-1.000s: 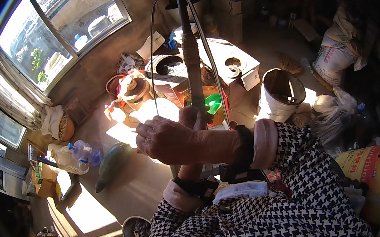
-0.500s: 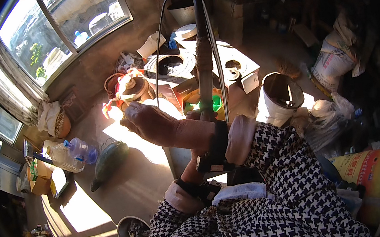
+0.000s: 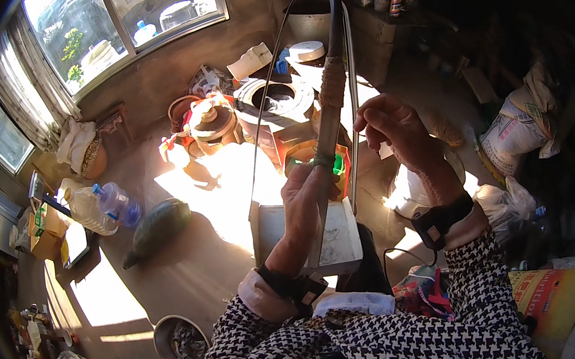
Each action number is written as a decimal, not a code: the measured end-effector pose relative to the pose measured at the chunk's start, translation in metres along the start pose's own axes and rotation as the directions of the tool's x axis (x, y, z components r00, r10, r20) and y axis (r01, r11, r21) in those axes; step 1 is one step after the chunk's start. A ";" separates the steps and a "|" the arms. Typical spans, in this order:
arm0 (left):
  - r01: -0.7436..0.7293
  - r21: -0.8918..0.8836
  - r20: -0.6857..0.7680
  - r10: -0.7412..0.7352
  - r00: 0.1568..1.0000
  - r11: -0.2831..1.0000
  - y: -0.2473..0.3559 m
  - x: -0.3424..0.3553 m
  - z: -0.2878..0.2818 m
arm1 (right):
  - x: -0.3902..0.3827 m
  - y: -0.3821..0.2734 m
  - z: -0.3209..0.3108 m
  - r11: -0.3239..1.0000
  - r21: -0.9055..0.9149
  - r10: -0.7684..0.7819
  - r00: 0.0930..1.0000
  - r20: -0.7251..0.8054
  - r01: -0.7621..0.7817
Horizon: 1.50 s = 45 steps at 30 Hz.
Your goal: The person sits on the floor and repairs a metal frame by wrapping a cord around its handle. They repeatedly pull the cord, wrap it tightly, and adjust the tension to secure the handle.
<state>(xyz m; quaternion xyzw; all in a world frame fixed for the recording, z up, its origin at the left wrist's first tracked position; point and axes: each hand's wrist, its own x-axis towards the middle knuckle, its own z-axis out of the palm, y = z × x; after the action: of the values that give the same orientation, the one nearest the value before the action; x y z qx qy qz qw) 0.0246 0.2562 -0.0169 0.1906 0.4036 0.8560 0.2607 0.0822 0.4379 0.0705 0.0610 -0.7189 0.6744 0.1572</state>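
Note:
A grey metal dustpan (image 3: pixel 343 226) with a long upright handle (image 3: pixel 324 127) stands in front of me. The handle bends over at the top, has brown wrapping on its upper part, and thin wires run down both sides of it. My left hand (image 3: pixel 304 195) is closed round the lower handle, just beneath a green cord (image 3: pixel 323 161) tied there. To the right of the handle, apart from it, my right hand (image 3: pixel 396 125) is raised with its fingers curled in toward the thumb. What they pinch, if anything, is too thin to make out.
A stove (image 3: pixel 271 109) and a lidded pot (image 3: pixel 213 120) stand beyond the dustpan. On the floor to the left lie a big green gourd (image 3: pixel 156 231) and plastic jugs (image 3: pixel 116 204). A metal bucket (image 3: pixel 181 339) is near left; white sacks (image 3: pixel 516 124) lean at the right.
My right hand has swung from across the handle, over my left hand, out to the right. My left hand, hidden before, now shows on the handle. The view has shifted a little.

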 end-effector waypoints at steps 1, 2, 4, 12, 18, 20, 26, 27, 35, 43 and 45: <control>0.013 -0.008 0.000 -0.013 1.000 1.000 0.002 -0.001 0.001 | 0.004 0.017 -0.006 0.995 0.007 0.098 0.993 -0.061 -0.097; 0.024 -0.014 0.002 -0.024 1.000 1.000 0.002 -0.001 0.001 | 0.006 0.034 -0.007 0.973 0.016 0.229 0.972 -0.058 -0.229; 0.012 -0.057 0.018 -0.011 1.000 0.998 0.001 0.000 0.000 | 0.012 0.063 -0.002 0.920 0.208 0.321 0.943 0.084 -0.332; 0.005 -0.062 0.064 -0.001 0.998 0.998 0.005 -0.001 -0.006 | 0.045 0.096 0.046 0.947 0.064 0.221 0.786 0.578 -0.313; 0.004 -0.104 0.021 -0.002 1.000 0.995 0.013 0.000 -0.012 | 0.031 0.132 0.024 0.840 0.260 0.347 0.840 0.418 -0.476; 0.011 -0.092 -0.021 -0.013 1.000 0.996 0.015 0.000 -0.013 | 0.020 0.132 0.011 0.855 0.353 0.233 0.888 0.395 -0.381; -0.003 0.016 -0.032 0.003 0.999 1.000 0.014 0.002 -0.012 | 0.002 0.110 0.014 0.568 0.810 0.173 0.983 0.060 -0.149; -0.010 0.064 -0.046 0.013 0.999 0.998 0.013 0.002 -0.011 | 0.008 0.109 0.019 0.465 0.882 0.111 0.993 0.028 -0.077; -0.133 0.200 0.055 0.124 0.991 0.971 0.017 0.001 -0.010 | 0.026 0.107 0.037 0.314 0.942 -0.003 0.992 0.128 -0.120; -0.167 0.210 -0.001 0.171 0.985 0.963 0.003 -0.003 -0.004 | 0.004 0.100 0.029 0.556 0.830 0.014 0.999 0.050 -0.049; -0.166 0.241 -0.017 0.176 0.984 0.956 0.005 -0.002 -0.003 | 0.002 0.094 0.030 0.600 0.800 -0.025 0.999 0.040 -0.017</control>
<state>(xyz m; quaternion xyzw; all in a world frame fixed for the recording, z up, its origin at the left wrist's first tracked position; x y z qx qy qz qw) 0.0231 0.2510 -0.0145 0.2383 0.4906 0.8241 0.1530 0.0481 0.4167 -0.0196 0.1423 -0.3449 0.9226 0.0981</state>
